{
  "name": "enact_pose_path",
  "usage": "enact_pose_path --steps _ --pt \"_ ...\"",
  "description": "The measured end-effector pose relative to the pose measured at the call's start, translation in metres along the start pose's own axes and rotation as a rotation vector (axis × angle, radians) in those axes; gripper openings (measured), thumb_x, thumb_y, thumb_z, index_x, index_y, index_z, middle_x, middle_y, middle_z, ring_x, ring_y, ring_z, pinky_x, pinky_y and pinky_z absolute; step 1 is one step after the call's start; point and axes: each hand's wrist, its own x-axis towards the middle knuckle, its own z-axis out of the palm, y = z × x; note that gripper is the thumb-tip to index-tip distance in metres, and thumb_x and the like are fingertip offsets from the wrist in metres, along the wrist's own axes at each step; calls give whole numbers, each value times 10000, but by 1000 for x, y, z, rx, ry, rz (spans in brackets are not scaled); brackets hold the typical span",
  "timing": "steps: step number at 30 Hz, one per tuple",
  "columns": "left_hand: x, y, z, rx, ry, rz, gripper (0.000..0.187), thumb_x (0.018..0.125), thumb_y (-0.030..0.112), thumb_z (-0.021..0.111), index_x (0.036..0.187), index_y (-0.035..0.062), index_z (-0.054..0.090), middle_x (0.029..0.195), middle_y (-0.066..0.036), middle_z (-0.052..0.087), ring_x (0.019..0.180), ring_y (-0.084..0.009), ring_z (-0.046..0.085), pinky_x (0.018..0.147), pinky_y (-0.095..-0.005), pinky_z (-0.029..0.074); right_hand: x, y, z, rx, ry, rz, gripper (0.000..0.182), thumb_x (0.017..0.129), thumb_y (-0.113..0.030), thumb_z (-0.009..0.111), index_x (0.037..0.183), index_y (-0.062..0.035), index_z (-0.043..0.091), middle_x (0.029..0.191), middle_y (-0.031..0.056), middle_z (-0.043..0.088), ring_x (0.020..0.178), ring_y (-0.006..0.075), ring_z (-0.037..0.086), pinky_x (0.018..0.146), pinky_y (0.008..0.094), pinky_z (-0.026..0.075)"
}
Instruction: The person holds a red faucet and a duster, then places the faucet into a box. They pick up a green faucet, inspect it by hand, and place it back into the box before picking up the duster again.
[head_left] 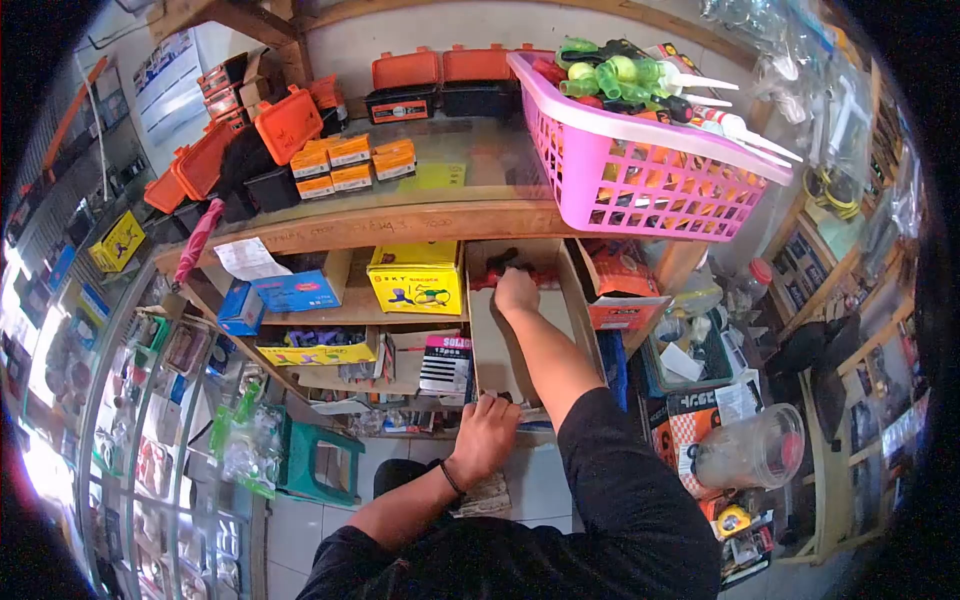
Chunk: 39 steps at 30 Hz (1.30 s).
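Observation:
A long, open cardboard box (497, 345) sticks out from the shelf in front of me. My left hand (486, 436) has its fingers curled over the near edge of this box, and a dark band circles the wrist. Deep inside, my right hand (517, 291) is closed at the far end, against a small pile of red and black items (505, 265). What its fingers hold is hidden. A yellow box (416, 280) stands to the left of the cardboard box, and an orange-red box (622, 285) to its right.
Above, a wooden shelf edge (400, 223) crosses over the box. On the shelf stand a loaded pink basket (640, 150), small orange boxes (350, 162) and black cases with orange lids (405, 85). A green stool (322, 455) is at lower left; a clear plastic jar (750, 447) is at right.

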Motion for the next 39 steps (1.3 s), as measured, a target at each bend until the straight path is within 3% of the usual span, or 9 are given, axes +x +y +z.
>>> enact_pose_path --steps 4,7,12,18,26,31,33,35,39 --pt "2 -2 -4 -66 56 6 124 663 113 536 766 69 483 737 -67 477 748 -239 460 613 -355 375 0 1 -2 -33 3 -9 279 824 -155 355 886 -16 589 930 185 566 894 322 542 734 415 445" --pt "2 -5 -3 -74 28 -6 129 657 113 543 763 71 483 730 -64 474 740 -237 459 598 -353 371 10 8 10 -104 -84 1 263 807 -138 375 893 -8 587 1024 180 525 888 305 550 720 409 454" --pt "3 -4 -3 -27 23 -10 89 670 127 532 744 88 502 729 -39 470 740 -199 455 579 -325 354 2 6 13 -271 14 -129 241 779 -101 399 922 -19 575 1213 149 349 913 301 534 706 389 473" --pt "5 -4 -5 -28 -14 -8 86 675 125 527 746 83 501 719 -39 472 743 -206 459 584 -331 357 1 2 16 -395 -17 -331 271 773 -114 415 1019 -89 528 1150 116 404 1033 265 436 726 381 463" --pt "5 -10 -5 -74 5 -25 89 678 123 528 748 77 498 738 -45 481 764 -211 467 599 -335 365 9 2 24 -483 -106 -367 314 763 -158 443 1067 -94 493 1170 115 385 1086 282 376 807 412 396" --pt "11 -21 -10 -77 23 -54 84 668 108 516 744 77 498 745 -50 489 780 -219 477 617 -348 386 -23 0 -20 -447 -91 -422 315 769 -195 459 1064 -89 490 1169 124 400 1087 297 391 823 419 384" --pt "14 -28 -8 -80 23 -68 84 663 103 511 743 78 501 747 -53 493 783 -222 481 622 -353 393 -42 4 -51 -299 -255 -505 335 777 -252 467 1071 -93 486 1061 118 472 1026 296 428 842 418 356" --pt "17 -36 0 -122 32 -62 93 656 96 504 747 79 511 751 -55 500 779 -229 484 624 -362 402 -76 15 -80 -147 -173 -755 291 781 -281 474 995 -87 512 985 113 509 934 282 488 790 397 384" --pt "30 -47 13 -228 116 -118 75 659 120 521 720 78 526 720 -71 510 760 -250 498 621 -372 403 -151 38 -109 93 -236 -747 155 752 -235 556 786 -84 555 711 80 565 620 227 559 544 325 429"
